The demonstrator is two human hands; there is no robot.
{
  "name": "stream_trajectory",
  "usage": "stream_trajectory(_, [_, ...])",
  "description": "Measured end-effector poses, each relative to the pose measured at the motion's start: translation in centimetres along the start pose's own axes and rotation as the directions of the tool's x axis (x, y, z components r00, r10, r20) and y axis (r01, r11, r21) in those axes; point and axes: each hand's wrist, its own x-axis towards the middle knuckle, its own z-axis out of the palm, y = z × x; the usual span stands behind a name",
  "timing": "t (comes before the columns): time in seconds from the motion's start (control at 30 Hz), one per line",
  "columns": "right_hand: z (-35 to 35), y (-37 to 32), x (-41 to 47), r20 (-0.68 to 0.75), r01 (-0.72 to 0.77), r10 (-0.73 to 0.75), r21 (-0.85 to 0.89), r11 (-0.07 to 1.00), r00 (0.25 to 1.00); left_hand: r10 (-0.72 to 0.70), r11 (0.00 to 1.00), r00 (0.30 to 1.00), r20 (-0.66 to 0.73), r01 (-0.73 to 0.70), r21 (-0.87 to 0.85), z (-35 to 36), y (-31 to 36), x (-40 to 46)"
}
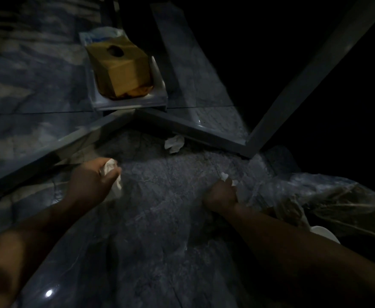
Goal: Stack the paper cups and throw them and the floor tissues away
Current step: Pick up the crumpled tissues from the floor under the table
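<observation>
The scene is dim. My left hand (93, 177) is closed around a crumpled white tissue (113, 174), low over the grey marble floor. My right hand (221, 194) is a fist holding another white tissue (225, 177) that pokes out above the knuckles. One more crumpled tissue (174, 143) lies on the floor ahead, against the foot of a metal frame. A clear plastic bag (328, 203) lies on the floor right of my right hand. A white rounded shape, perhaps a paper cup (324, 234), shows at the bag's near edge behind my right forearm.
A yellow-brown tissue box (120, 70) stands on a white tray (133, 102) on a low shelf ahead. Grey metal frame bars (193, 127) meet in a corner on the floor, and one bar (304, 85) slants up to the right. The right side is black.
</observation>
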Motion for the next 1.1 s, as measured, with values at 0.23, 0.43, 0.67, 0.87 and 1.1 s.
stream_trajectory(0.23, [-4.6, -5.9, -2.9, -0.063, 0.391, -0.387, 0.092, 0.916, 0.920, -0.160, 0.985, 0.987, 0.015, 0.161, -0.063, -3.3, 2.5, 0.2])
stream_trajectory(0.43, [-13.1, -13.9, -4.0, -0.214, 0.457, -0.410, 0.272, 0.847, 0.887, -0.368, 0.835, 0.913, 0.175, 0.407, -0.370, -6.2, 3.8, -0.2])
stream_trajectory(0.67, [-9.4, -14.3, -7.3, -0.077, 0.416, -0.475, 0.618, 0.667, 0.876, -0.453, 0.274, 0.716, 0.532, 0.679, -0.681, -8.6, 4.9, -0.9])
stream_trajectory(0.87, [-8.6, -13.9, -8.9, 0.105, 0.408, -0.726, 0.769, 0.492, 0.680, -0.453, 0.101, 0.680, 0.577, 0.682, -0.724, -8.3, 5.2, -1.1])
stream_trajectory(1.1, [-7.4, -16.3, -11.1, 0.035, 0.554, -0.879, 0.764, 0.331, 0.476, -0.278, 0.090, 0.758, 0.590, 0.632, -0.769, -7.0, 6.6, -1.5])
